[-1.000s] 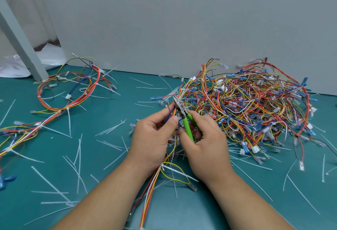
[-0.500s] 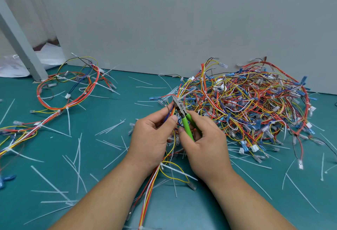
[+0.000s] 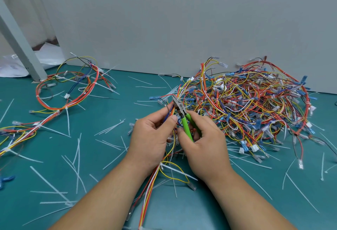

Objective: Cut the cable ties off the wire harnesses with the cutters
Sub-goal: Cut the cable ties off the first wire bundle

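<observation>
- The left hand [image 3: 151, 138] has its fingers curled, thumb and forefinger pinching a few strands of one wire harness [image 3: 149, 187] up off the surface. This probably keeps the strands taut and presents the spot to be snipped.
- The rest of that harness trails down between the two forearms toward the near edge of the teal mat [image 3: 27, 175]. A white tie is still fastened on it near the wrist.
- The right hand [image 3: 206, 142] is wrapped round the green handles of the cutters [image 3: 183, 120], fingers on one handle and thumb on the other.
- The steel tip points up and away, just beside the left fingertips. Whether the blades sit around a tie is too small to tell.
- The hands are close together, likely so the cut stays steady and clear of the wire insulation.
- The big tangled pile of harnesses [image 3: 246, 106] lies just beyond the right hand, within easy reach.
- A looped group of harnesses [image 3: 67, 91] rests well apart at the left, with ties still fastened round it.
- Loose white cable ties [image 3: 78, 149] are strewn over the mat; judging by them, the work is well under way.
</observation>
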### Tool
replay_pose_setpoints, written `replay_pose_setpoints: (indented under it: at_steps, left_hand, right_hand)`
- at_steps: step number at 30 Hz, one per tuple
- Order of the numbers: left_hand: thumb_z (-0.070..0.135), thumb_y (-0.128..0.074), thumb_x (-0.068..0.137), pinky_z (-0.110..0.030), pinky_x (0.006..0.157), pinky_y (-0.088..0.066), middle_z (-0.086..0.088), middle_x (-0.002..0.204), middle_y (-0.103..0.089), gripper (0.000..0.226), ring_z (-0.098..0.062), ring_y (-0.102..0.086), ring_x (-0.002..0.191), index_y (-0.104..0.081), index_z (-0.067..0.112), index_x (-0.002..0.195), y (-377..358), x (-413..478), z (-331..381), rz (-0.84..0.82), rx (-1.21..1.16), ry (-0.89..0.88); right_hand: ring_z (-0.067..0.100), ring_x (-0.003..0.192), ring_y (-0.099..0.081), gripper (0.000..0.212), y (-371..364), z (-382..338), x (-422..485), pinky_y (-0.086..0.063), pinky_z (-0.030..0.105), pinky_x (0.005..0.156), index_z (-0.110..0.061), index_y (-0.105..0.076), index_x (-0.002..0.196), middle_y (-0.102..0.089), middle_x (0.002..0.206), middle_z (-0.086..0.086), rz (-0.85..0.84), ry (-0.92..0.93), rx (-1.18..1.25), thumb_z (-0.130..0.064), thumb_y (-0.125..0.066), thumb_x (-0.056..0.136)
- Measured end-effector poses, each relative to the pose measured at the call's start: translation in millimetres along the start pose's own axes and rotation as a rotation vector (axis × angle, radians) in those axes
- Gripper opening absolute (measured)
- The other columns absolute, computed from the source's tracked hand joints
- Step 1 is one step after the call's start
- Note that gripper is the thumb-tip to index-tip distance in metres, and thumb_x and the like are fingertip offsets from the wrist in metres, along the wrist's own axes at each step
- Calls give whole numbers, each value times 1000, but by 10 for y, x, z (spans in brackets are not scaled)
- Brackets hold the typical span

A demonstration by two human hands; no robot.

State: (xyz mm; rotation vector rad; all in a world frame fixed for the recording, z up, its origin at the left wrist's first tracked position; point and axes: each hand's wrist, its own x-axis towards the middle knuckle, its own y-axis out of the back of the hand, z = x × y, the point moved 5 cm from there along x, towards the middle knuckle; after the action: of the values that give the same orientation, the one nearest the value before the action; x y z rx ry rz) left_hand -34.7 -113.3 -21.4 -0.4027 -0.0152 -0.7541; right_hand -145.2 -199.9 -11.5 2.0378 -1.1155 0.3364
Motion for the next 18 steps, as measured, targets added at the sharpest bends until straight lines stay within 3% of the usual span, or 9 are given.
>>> replay_pose_setpoints:
  at_steps: [4, 9, 18]
  left_hand:
    - [-1, -61, 95, -11, 65, -50, 5, 102, -78, 33, 1, -66, 80, -71, 22, 116, 2, -3, 11, 5, 6, -15]
    - [0, -62, 95, -11, 65, -50, 4, 102, -78, 33, 2, -65, 80, -72, 24, 116, 11, -3, 8, 9, 5, -20]
    - [-2, -61, 95, -11, 66, -50, 3, 102, -78, 34, 1, -66, 81, -70, 19, 120, 6, -7, 6, 4, -6, -9]
  right_hand:
    - [3, 76, -55, 32, 0, 20, 3, -36, 9, 69, -30, -72, 116, -56, 80, -18, -5, -9, 17, -25, -74, 85]
    - [2, 78, -56, 32, -3, 44, -5, -36, 8, 70, -31, -72, 117, -55, 86, -25, -6, -18, 38, -25, -74, 86]
    - [5, 81, -59, 28, -7, 33, -9, -40, 12, 71, -36, -68, 111, -58, 90, -19, -2, -13, 47, -30, -72, 84]
